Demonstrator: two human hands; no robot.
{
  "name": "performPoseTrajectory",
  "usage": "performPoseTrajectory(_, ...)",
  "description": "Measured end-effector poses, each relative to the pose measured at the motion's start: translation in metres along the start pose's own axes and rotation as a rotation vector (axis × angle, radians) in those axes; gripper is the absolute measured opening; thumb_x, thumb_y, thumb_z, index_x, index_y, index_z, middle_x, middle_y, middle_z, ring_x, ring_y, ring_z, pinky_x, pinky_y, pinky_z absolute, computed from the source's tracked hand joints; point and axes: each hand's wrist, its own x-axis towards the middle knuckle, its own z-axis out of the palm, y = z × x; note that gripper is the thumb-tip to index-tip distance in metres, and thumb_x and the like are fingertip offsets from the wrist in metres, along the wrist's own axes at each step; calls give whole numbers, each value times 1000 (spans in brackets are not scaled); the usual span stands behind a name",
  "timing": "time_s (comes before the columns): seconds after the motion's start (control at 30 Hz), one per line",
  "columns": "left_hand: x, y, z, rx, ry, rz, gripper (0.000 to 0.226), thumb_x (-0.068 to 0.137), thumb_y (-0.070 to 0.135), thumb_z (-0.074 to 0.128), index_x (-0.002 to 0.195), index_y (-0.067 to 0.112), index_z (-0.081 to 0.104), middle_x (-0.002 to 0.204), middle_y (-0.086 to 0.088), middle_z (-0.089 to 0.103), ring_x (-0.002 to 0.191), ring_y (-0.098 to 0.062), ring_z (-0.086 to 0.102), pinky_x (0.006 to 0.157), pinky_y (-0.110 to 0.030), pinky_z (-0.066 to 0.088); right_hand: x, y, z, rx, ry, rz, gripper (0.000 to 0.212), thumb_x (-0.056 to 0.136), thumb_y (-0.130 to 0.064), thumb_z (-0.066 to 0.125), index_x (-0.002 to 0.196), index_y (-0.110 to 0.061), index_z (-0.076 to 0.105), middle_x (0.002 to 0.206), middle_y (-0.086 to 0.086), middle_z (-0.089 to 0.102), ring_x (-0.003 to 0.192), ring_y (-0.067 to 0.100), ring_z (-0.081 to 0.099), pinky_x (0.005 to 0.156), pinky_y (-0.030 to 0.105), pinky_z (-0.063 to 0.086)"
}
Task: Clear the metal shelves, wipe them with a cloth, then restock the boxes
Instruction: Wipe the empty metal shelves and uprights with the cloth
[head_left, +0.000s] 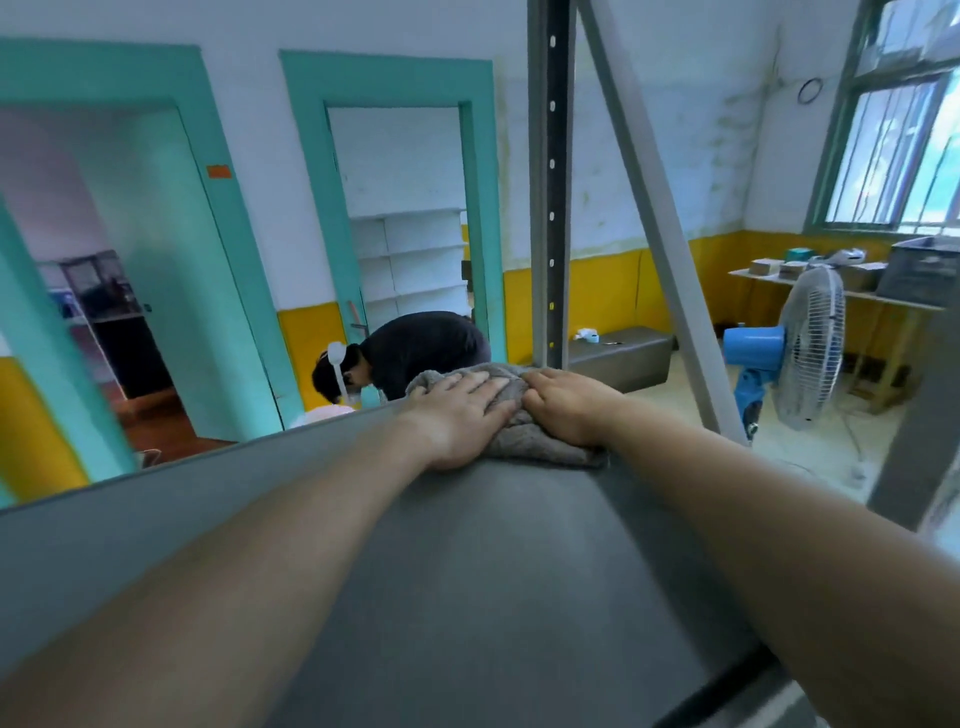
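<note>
Past the far edge of the shelf (467, 545), on the left, two teal door frames (306, 208) stand in the white and yellow wall. Another person (415, 348) in a dark top bends low behind that edge.

Your left hand (457, 415) lies flat on the cloth (524, 441), fingers straight and together, pressing it down. The grey cloth sits bunched at the shelf's far edge, close to its far right corner, and touches the grey metal under both of your hands. Your right hand (569, 408) is just beside the left one, fingers curled down into the folds and gripping the cloth. Both forearms reach across the bare shelf top from the near edge.

Right behind your right hand the slotted upright post (550, 182) rises from the corner, with a slanted brace (654, 234) beside it. Beyond them a low grey bench (623, 358) stands against the wall. Further right a blue and white fan (810, 348) stands on the floor before a table (904, 304) carrying small boxes (766, 266) under the window (893, 150).
</note>
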Motion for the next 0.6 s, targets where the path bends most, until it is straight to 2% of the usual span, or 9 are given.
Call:
performPoseTrajectory(0.1, 20, -15, 2, 15, 9, -43, 62, 103, 61, 11, 160, 36, 10, 169, 9, 4, 155, -16, 3, 125, -52, 3, 28, 2, 3, 29, 2, -12, 58, 106, -42, 26, 157, -15, 31, 162, 10, 35, 148, 24, 33, 121, 40, 26)
performPoseTrajectory(0.27, 38, -26, 9, -17, 49, -60, 63, 103, 60, 13, 160, 33, 14, 169, 6, 7, 155, -19, 5, 125, -50, 7, 40, 4, 4, 54, 11, 4, 54, 107, -39, 28, 154, -14, 36, 159, 11, 39, 145, 25, 37, 118, 38, 28)
performPoseTrajectory(0.37, 37, -19, 15, 28, 34, -39, 77, 93, 68, -1, 160, 32, 9, 170, 2, 1, 156, -23, 2, 125, -50, 9, 23, 3, 2, 57, 16, 29, 50, 108, -33, 27, 151, -10, 39, 156, 15, 42, 142, 28, 40, 115, 37, 30)
performPoseTrajectory(0.47, 23, -2, 16, 6, 22, -60, 64, 101, 59, 6, 160, 35, 7, 169, 4, -1, 156, -24, 1, 124, -54, 11, -11, 3, -3, -21, -7, 39, 50, 110, -28, 25, 153, -5, 34, 158, 18, 36, 144, 31, 36, 114, 35, 27)
performPoseTrajectory(0.6, -9, 29, 11, 50, -28, 49, 68, 99, 62, 2, 160, 34, 5, 169, 3, -2, 156, -24, 2, 124, -54, 9, -69, 5, -6, -106, 7, 94, 46, 109, -24, 31, 148, -1, 41, 154, 21, 39, 141, 38, 36, 117, 48, 29)
